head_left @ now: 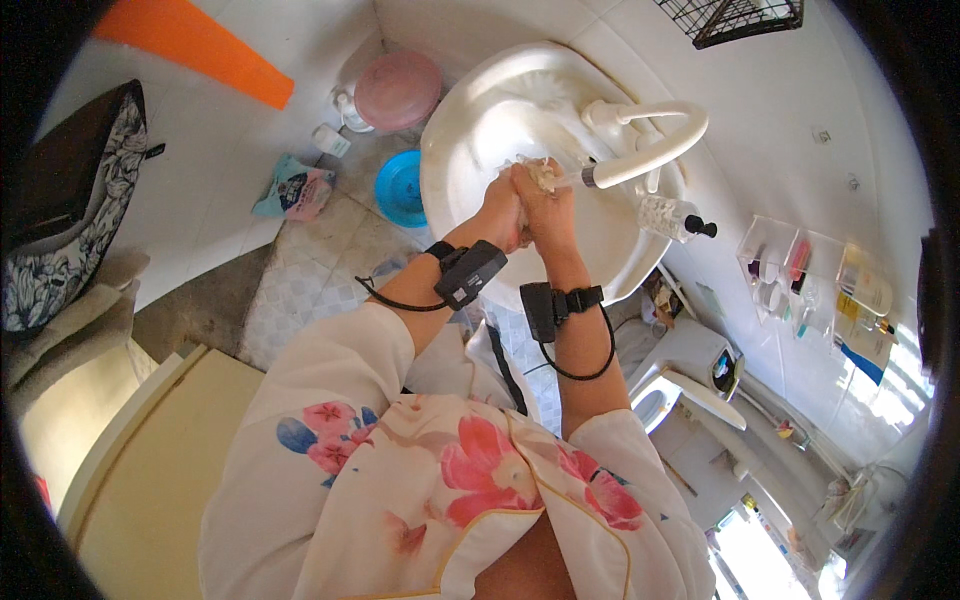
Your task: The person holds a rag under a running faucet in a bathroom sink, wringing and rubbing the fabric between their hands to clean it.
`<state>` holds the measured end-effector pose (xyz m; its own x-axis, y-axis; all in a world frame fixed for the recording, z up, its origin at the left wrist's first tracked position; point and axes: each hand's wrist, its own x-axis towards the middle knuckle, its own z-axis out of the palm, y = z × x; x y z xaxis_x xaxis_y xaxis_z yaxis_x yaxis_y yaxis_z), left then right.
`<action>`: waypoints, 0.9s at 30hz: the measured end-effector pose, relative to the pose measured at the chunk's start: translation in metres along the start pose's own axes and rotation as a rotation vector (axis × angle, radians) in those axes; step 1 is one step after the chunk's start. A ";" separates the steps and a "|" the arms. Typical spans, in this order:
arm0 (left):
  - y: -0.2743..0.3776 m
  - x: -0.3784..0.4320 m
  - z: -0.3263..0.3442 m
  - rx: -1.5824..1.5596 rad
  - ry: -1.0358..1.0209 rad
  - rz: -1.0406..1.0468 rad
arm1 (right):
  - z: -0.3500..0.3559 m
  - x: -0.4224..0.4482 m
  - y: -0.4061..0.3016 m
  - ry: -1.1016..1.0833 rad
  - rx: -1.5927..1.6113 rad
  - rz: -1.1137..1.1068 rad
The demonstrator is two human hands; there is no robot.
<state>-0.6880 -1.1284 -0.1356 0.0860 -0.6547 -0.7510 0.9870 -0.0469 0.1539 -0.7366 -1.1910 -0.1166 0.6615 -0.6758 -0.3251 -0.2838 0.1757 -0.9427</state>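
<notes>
My left hand (501, 208) and my right hand (545, 206) are pressed together over a white washbasin (465, 142). Between them is a wet, pale, crumpled thing (541, 176), perhaps a cloth; its kind cannot be told for sure. Both hands close around it, with their fingers partly hidden. Water runs onto it from the end of a white curved faucet (660, 154), just right of my right hand. A clear pump bottle (666, 217) with a black top stands on the basin's right rim. Each wrist wears a black strapped device.
Below the basin's left side, a blue basin (401, 187), a pink basin (397, 90), a white bottle (331, 140) and a printed bag (296, 189) are near the wall. Clear wall shelves (795, 274) hold toiletries at right. A toilet (705, 397) stands lower right.
</notes>
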 end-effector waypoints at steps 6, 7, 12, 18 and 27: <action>-0.004 0.001 0.003 0.288 0.048 0.217 | -0.012 0.024 0.009 0.135 -0.419 -0.089; 0.000 0.002 -0.004 0.381 -0.043 0.168 | -0.016 0.025 0.010 0.131 -0.416 -0.088; 0.005 -0.003 0.002 0.248 -0.033 0.316 | -0.016 0.005 -0.004 0.098 0.008 -0.035; 0.014 0.006 -0.012 -0.267 -0.206 0.141 | -0.015 -0.021 0.004 -0.217 -0.157 -0.326; 0.000 0.003 0.009 -0.202 -0.139 0.093 | -0.007 -0.009 0.002 -0.041 0.125 0.136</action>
<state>-0.6891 -1.1364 -0.1320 0.1717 -0.7470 -0.6422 0.9840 0.1609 0.0760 -0.7483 -1.1896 -0.1145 0.6515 -0.6102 -0.4508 -0.2862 0.3526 -0.8909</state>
